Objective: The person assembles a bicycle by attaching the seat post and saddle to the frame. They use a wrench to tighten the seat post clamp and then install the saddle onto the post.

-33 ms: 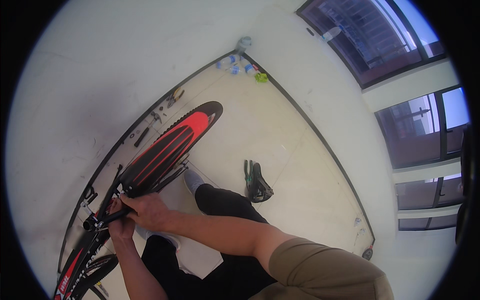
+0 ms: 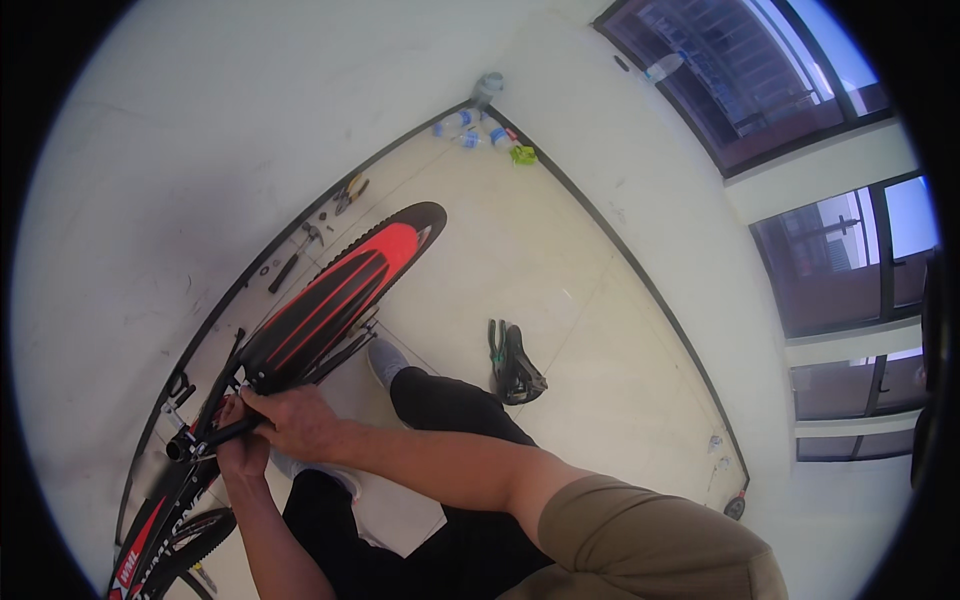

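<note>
A black and red bicycle point(image 2: 150, 545) stands along the wall at my lower left. A long red and black mudguard point(image 2: 340, 290) reaches out over its rear tyre point(image 2: 425, 212). My left hand point(image 2: 243, 452) is wrapped around a short black tube point(image 2: 205, 438) sticking up from the frame. My right hand point(image 2: 297, 420) lies just above it, fingers closed on the near end of the mudguard where it meets the frame. What the fingertips pinch is hidden. My legs in black trousers and a grey shoe point(image 2: 383, 358) are beside the wheel.
A black bicycle saddle point(image 2: 515, 365) lies on the tiled floor to my right. Several hand tools point(image 2: 300, 255) lie along the wall's foot. Plastic bottles point(image 2: 468, 125) and a green object point(image 2: 523, 155) sit in the far corner. Dark windows point(image 2: 760, 80) line the right wall.
</note>
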{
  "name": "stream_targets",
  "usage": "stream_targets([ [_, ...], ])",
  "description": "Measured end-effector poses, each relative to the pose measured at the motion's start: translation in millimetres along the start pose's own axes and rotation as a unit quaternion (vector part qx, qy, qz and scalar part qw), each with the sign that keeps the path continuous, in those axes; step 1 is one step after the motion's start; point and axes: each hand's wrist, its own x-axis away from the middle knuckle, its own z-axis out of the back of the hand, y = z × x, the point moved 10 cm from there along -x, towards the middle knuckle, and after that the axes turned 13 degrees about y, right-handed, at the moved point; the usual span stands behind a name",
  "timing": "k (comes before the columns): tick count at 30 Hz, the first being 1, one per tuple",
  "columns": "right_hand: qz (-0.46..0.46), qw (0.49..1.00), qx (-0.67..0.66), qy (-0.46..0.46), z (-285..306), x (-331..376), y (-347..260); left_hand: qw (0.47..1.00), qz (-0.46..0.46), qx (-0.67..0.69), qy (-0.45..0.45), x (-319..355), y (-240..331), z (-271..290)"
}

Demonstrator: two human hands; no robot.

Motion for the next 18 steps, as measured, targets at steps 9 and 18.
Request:
stream_targets([
  [9, -0.005, 1.0, 0.006, 0.003, 1.2, -0.6, -0.5, 1.0, -0.02, -0.005, -0.014, -5.5, 2.6, 6.2],
  [18, 0.01, 1.0, 0.0, 0.02, -4.1, 4.4, 6.8, 0.998, -0.043, 0.037, -0.038, 0.1, -8.1, -5.1],
])
